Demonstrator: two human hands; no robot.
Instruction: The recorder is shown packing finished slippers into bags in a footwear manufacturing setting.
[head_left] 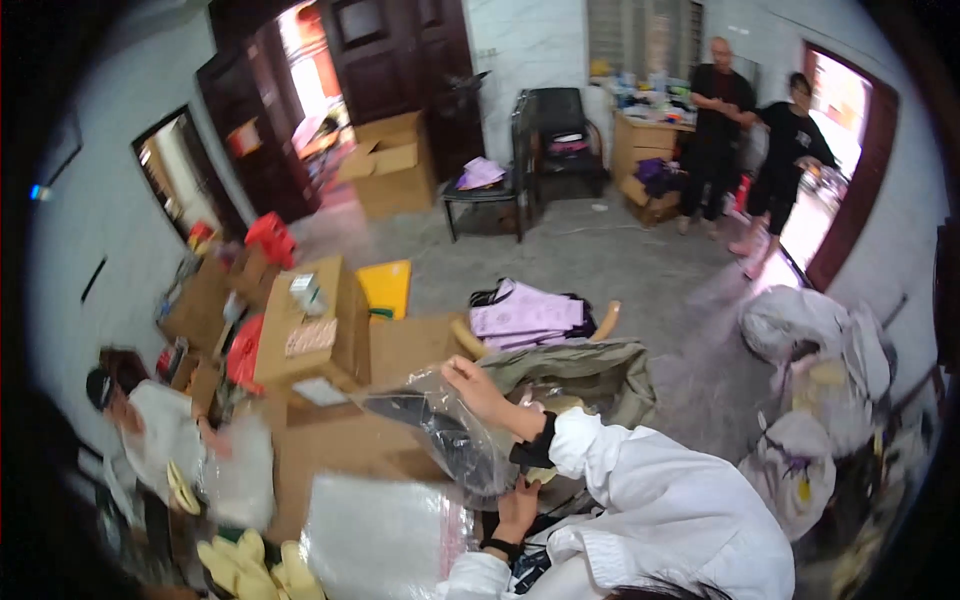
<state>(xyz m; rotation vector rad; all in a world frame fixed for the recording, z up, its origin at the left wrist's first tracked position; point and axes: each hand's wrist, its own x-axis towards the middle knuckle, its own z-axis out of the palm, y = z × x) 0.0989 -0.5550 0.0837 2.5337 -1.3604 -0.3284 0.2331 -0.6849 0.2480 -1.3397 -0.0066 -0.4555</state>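
A clear plastic bag (pixel 455 425) with a dark, flat item inside hangs between my hands. My right hand (pixel 475 388) is closed on the bag's upper edge, its arm reaching across from the right in a white sleeve with a black cuff. Lower down, my left hand (pixel 516 508) is closed at the bag's bottom end; its exact grip is partly hidden. Just left of that hand lies a stack of clear plastic bags (pixel 375 535) with a pinkish strip along one side. An open grey-green sack (pixel 625 375) with pale things inside stands beyond my right forearm.
Pale yellow slippers (pixel 235 568) lie at lower left, near a co-worker in white (pixel 160 430). A cardboard box (pixel 315 330) stands beyond the bags. Lilac printed pieces (pixel 525 312) sit past the sack. White sacks (pixel 800 450) line the right; two people (pixel 718 130) stand behind.
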